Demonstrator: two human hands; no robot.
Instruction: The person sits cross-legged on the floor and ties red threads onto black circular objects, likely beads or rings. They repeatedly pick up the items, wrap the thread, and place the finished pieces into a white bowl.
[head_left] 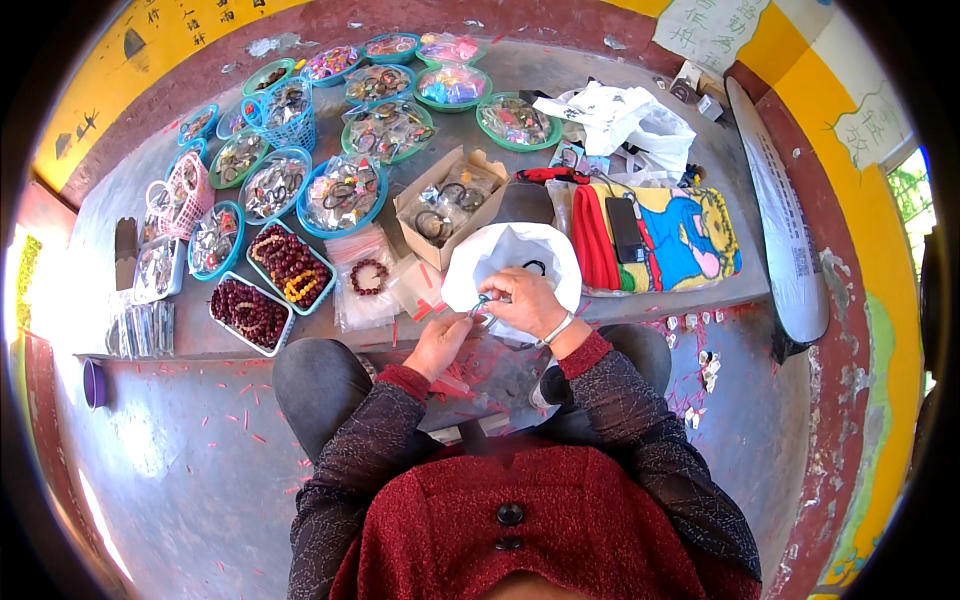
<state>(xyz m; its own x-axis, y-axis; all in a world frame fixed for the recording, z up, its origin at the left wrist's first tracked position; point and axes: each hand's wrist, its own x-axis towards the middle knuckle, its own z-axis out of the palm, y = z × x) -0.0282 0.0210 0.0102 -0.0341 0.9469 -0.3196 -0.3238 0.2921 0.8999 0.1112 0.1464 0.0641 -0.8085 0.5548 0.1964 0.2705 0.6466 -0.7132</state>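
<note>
Close together over the near rim of a white bag-lined container [465, 262], my two hands pinch a small thin bluish item [481, 302], too small to make out exactly. My left hand [440, 343] is closed at its lower end. From the right, my right hand [527, 303] grips its upper part, fingers bent, a pale bangle at the wrist. A dark loop [537, 267] shows inside the container, just beyond the right fingers. Below my hands lies clear plastic [490, 368] across my lap, with red scraps on it.
A cardboard box [468, 240] of bagged bracelets stands beyond the container. Trays of dark red beads [250, 312], a beaded bracelet [369, 277] on clear bags and several baskets of packets [343, 195] spread left. At right lie a phone [625, 228] on a colourful towel [690, 240] and white bags [610, 115].
</note>
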